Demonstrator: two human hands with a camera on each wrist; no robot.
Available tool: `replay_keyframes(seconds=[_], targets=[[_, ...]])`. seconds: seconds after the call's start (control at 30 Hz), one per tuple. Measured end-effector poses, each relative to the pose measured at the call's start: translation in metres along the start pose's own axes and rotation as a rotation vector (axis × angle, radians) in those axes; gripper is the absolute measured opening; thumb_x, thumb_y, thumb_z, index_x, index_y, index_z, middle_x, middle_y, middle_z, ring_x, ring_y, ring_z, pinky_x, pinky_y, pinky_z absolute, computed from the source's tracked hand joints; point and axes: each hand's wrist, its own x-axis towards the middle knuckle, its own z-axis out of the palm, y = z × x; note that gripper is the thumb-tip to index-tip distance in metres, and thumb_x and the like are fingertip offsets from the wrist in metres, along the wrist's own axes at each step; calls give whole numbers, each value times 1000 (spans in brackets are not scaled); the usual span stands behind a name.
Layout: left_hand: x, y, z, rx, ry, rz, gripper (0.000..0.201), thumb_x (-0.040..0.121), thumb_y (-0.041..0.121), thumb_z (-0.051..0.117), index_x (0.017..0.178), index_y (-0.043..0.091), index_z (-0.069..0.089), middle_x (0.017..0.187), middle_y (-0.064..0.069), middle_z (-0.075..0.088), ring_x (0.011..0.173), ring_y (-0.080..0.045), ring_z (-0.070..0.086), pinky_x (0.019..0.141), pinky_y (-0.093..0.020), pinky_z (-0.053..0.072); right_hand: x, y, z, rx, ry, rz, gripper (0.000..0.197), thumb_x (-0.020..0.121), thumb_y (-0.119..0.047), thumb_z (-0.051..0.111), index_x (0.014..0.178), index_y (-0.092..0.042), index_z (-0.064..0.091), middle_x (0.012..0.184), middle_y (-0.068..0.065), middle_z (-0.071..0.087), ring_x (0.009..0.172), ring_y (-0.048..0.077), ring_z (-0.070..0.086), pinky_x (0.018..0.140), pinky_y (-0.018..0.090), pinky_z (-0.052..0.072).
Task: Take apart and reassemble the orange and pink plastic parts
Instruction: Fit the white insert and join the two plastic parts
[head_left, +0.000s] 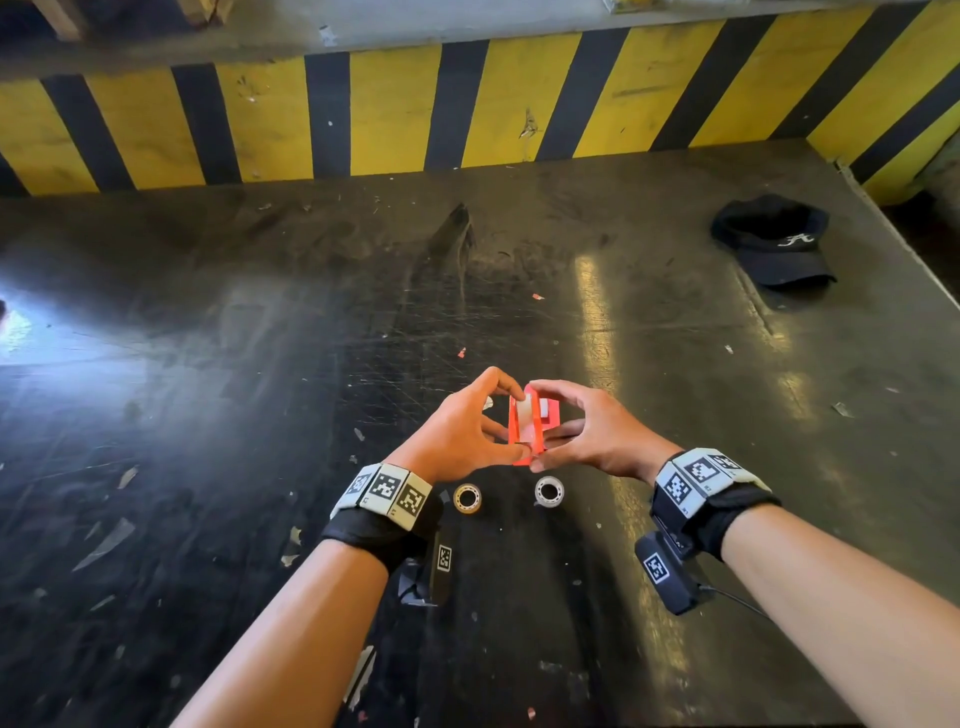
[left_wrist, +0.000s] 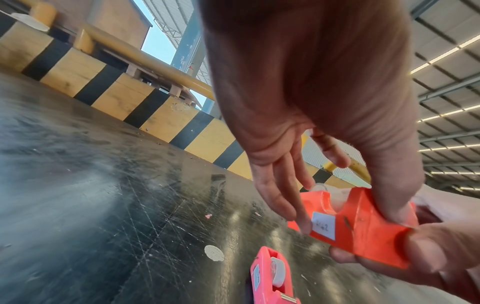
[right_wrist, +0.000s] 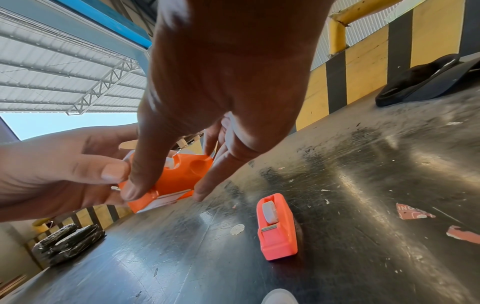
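Observation:
Both hands hold an orange tape dispenser (head_left: 525, 441) just above the dark table, standing on end. My left hand (head_left: 504, 423) pinches its left side between thumb and forefinger. From the right, my right hand (head_left: 556, 431) grips it the same way. A whitish spool (head_left: 524, 410) sits in its slot, and a white label (left_wrist: 323, 226) is stuck on one side. My left thumb (left_wrist: 389, 195) presses on the orange body (left_wrist: 363, 230). The pink dispenser (right_wrist: 276, 226) lies on the table just beyond, holding its own white spool; it also shows as a pink dispenser (left_wrist: 270, 275) in the left wrist view.
A yellowish tape roll (head_left: 467, 498) and a clear tape roll (head_left: 549, 491) lie on the table (head_left: 260, 364) near my wrists. A black cap (head_left: 774, 241) rests at the far right. A yellow-and-black striped barrier (head_left: 395, 114) bounds the far edge. Paper scraps litter the surface.

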Motion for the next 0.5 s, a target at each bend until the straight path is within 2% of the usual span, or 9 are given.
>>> replay_keyframes(seconds=[0.1, 0.2, 0.3, 0.4, 0.5], targets=[[1, -3, 2, 42, 19, 18, 80, 76, 18, 90, 136, 35, 41, 151, -3, 50, 94, -16, 77, 91, -41, 64, -2, -2, -2, -7, -1, 4, 114, 53, -18, 105, 153, -27, 51, 148, -6, 59, 125, 18, 69, 105, 43, 59], [4, -9, 4, 61, 26, 22, 102, 73, 22, 92, 150, 42, 28, 158, -7, 47, 99, -15, 76, 93, -37, 63, -2, -3, -1, -51, -9, 2, 117, 51, -26, 104, 155, -30, 48, 151, -7, 55, 134, 18, 61, 110, 44, 55], [7, -14, 6, 104, 16, 26, 110, 72, 23, 92, 155, 42, 23, 159, -9, 46, 98, -13, 75, 92, -32, 62, 1, 0, 3, -77, -26, 19, 118, 55, -22, 103, 155, -38, 43, 155, -5, 52, 137, 19, 58, 112, 44, 53], [11, -20, 7, 131, -1, 15, 111, 72, 22, 91, 157, 40, 22, 157, -8, 48, 94, -11, 76, 89, -30, 62, 3, 3, 4, -69, -67, 27, 120, 61, -11, 101, 154, -49, 36, 158, -4, 47, 128, 23, 66, 107, 45, 57], [18, -30, 3, 147, 4, -10, 111, 70, 20, 91, 156, 40, 23, 153, -6, 51, 91, -10, 76, 91, -33, 62, 9, 4, 4, -115, -132, 43, 121, 71, 1, 92, 161, -45, 26, 155, -11, 42, 116, 20, 73, 99, 37, 62]])
